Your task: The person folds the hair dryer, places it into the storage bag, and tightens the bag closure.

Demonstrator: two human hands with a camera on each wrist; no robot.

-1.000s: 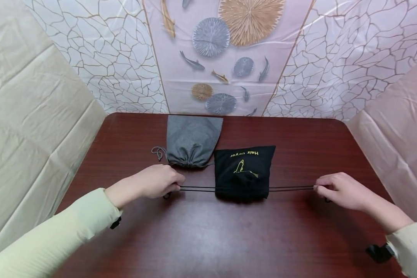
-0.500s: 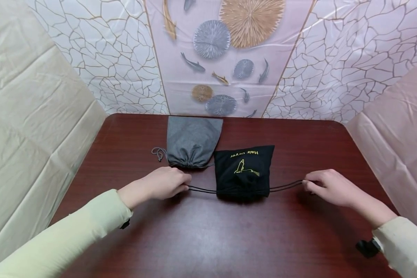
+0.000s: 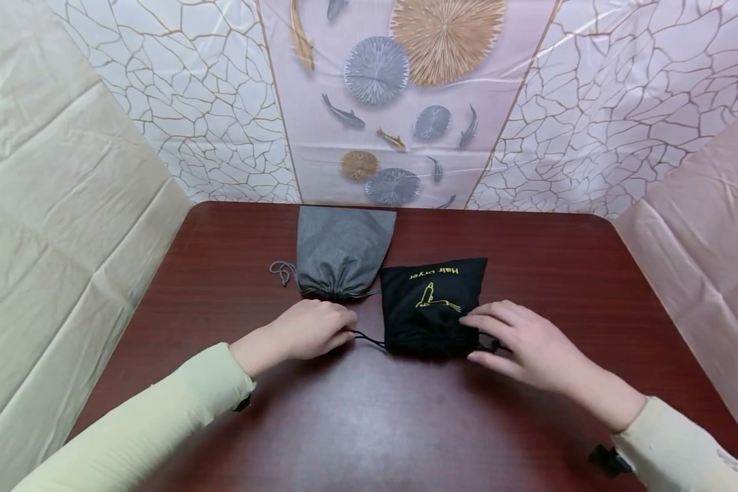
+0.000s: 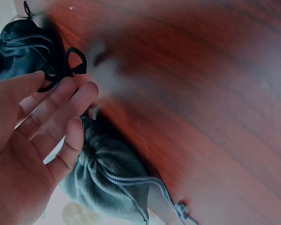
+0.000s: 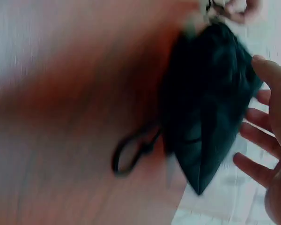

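A black drawstring bag with yellow "Hair Dryer" lettering lies on the table, its gathered mouth toward me. From its left side runs a black drawstring, whose end my left hand pinches between thumb and fingers. Spread fingers mark my right hand, which is at the bag's right edge, over the other cord loop. Whether its fingertips touch the fabric I cannot tell. Behind my left hand lies a grey drawstring bag, drawn closed, with its knotted cord out to the left.
Both bags rest on a dark red-brown wooden table. A patterned cloth hangs behind its far edge. Pale cloth walls flank it on the left and right.
My right hand has let go of the right cord and moved left to the black bag, its fingers spreading. Slightly rightward goes my left hand, still holding its cord, which has slackened.
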